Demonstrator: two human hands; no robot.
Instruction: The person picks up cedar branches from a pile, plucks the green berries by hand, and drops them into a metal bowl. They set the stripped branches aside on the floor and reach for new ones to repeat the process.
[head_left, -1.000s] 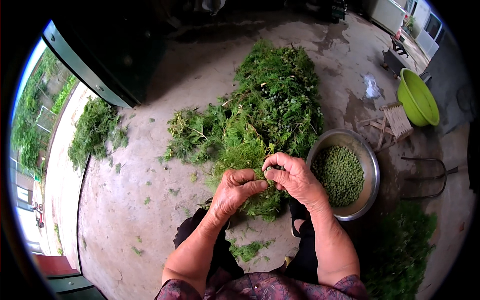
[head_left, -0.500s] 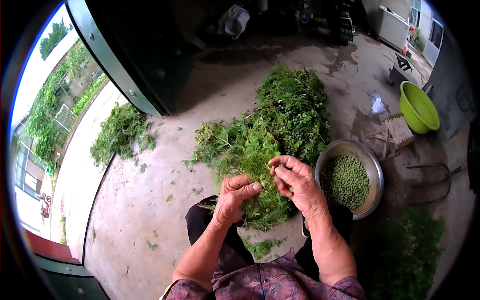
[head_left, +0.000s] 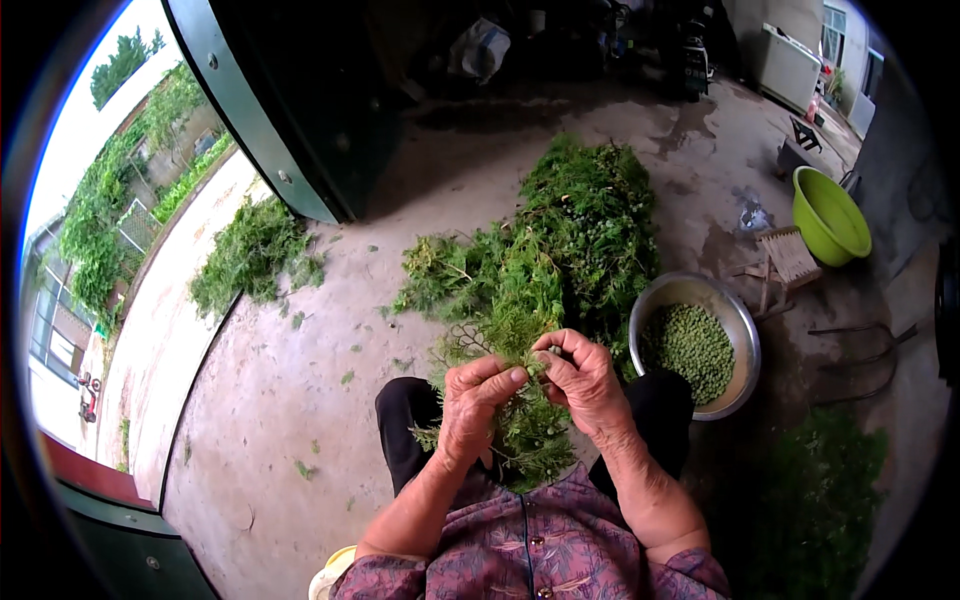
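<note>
My left hand [head_left: 474,408] is closed around a feathery green branch [head_left: 538,440], which hangs over my lap between my knees. Close beside it, my right hand [head_left: 590,390] is closed, thumb and forefinger pinching at the branch near a small pale green cone; its other fingers are curled, and what lies in the palm is hidden. Beyond my hands a heap of similar leafy branches [head_left: 590,205] lies on the floor. By my right knee stands a steel bowl [head_left: 752,372] holding many small green cones [head_left: 690,350].
To the right are a small wooden stool [head_left: 790,258], a lime-green basin [head_left: 832,215] and a metal fork head [head_left: 870,365]. More greenery [head_left: 250,262] lies at the left by the dark green door [head_left: 262,130]. Leaf scraps dot the concrete floor [head_left: 300,400].
My right hand has come in to my left, and its fingertips now meet the branch beside the left thumb. The branch has shifted in my hands, and the whole view has moved slightly.
</note>
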